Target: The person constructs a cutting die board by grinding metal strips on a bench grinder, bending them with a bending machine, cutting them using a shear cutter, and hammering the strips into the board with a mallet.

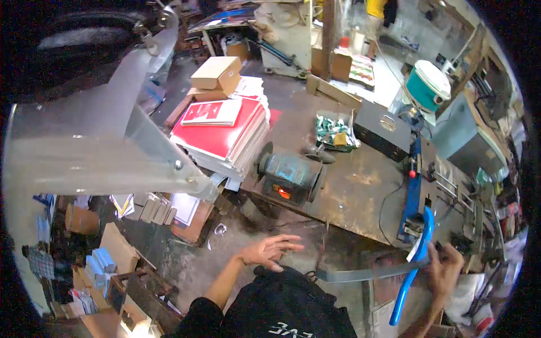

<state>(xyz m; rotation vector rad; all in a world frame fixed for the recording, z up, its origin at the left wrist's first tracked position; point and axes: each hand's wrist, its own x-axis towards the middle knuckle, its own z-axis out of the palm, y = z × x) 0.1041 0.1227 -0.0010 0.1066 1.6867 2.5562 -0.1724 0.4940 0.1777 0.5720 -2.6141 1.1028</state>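
My left hand [273, 250] hovers over my lap with its fingers spread and nothing in it. At the right, my right hand [446, 266] is closed around the end of a long, flat grey strip [360, 275], which reaches left across my front. Crossing the strip close to that hand is a curved blue bar [406, 290] with a white label near its upper part. Whether the bar touches the strip or my fingers I cannot tell. Ahead on the workbench [355, 205] stands a blue-grey bench grinder [290, 173] with a glowing orange-red spot on its front.
Stacked red-and-white printed sheets [217, 129] carry a cardboard box [216, 73]. A tray of small green-and-white pieces [333, 130] sits beside a black metal box [383, 128]. A long blue metal tool [414, 180] lies at the bench's right. A large grey machine arm [107, 146] fills the left.
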